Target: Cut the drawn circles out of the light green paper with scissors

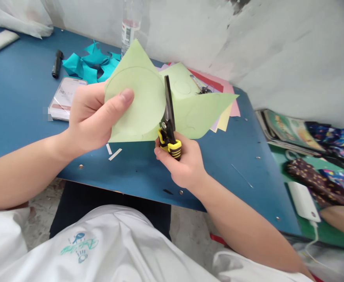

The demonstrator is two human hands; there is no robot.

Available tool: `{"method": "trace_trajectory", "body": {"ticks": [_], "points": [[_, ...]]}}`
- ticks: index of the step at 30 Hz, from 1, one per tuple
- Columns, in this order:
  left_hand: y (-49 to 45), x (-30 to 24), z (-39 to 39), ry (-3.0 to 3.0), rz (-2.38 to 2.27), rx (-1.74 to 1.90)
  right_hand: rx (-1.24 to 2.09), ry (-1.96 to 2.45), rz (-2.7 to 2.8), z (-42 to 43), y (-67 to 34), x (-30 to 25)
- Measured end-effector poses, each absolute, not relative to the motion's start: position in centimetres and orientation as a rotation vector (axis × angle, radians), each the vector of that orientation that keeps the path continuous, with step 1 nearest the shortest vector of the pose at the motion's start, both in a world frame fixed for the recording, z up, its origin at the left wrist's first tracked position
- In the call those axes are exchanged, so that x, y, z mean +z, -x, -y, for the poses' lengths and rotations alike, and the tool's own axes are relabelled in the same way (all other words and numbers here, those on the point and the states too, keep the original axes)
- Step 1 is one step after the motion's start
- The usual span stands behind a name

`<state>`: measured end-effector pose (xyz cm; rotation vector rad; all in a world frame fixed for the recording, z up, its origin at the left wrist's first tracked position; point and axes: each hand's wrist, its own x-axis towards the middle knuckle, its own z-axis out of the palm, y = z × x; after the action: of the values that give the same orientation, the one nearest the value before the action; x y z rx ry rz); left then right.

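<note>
In the head view, my left hand [92, 117] holds the light green paper sheet [148, 105] up above the blue counter [22, 98], the thumb pressed on the front face and the fingers behind it, so this grip is closed on the paper. My right hand [183, 164] is wrapped around the yellow and black handles of the scissors [168, 121], and its grip is closed on them. The scissors stand just right of the left hand, with the long axis almost vertical and the tip pointing away from me, up the sheet. The black blade lies along the right edge of a circle drawn in pencil, and the paper is already parted along that curve. I cannot tell how far the blades are apart. The sheet is thin and slightly bent, with pointed corners at the top and at the right. Behind it lie more coloured sheets [224, 113], teal scraps [86, 64], a phone [63, 98] and a black marker [57, 63].
</note>
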<state>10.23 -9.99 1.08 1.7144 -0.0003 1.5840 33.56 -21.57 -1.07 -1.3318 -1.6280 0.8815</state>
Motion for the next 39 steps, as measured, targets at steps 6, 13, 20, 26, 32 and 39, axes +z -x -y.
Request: {"method": "trace_trajectory", "body": {"ticks": [6, 13, 20, 26, 32, 39], "points": [[-9.7, 0.9, 10.5, -1.685, -0.052, 1.519, 0.872, 1.357, 1.656, 21.5, -33.7, -1.1], [-9.8, 0.4, 9.9, -1.644, -0.174, 1.578, 0.872, 1.354, 1.638, 21.6, -33.5, -0.8], [-9.9, 0.8, 10.0, -1.633, -0.13, 1.577, 0.905, 1.312, 1.617, 21.7, -33.3, -0.5], [-9.6, 1.2, 10.5, -1.613, -0.134, 1.568, 0.903, 1.298, 1.633, 21.6, -33.3, -0.4], [-10.2, 0.5, 9.8, -1.568, -0.114, 1.678, 0.909, 1.304, 1.624, 21.5, -33.2, -0.3], [-10.7, -1.0, 7.1, -1.764, -0.073, 1.812, 0.911, 1.341, 1.635, 21.6, -33.3, -0.5]]}}
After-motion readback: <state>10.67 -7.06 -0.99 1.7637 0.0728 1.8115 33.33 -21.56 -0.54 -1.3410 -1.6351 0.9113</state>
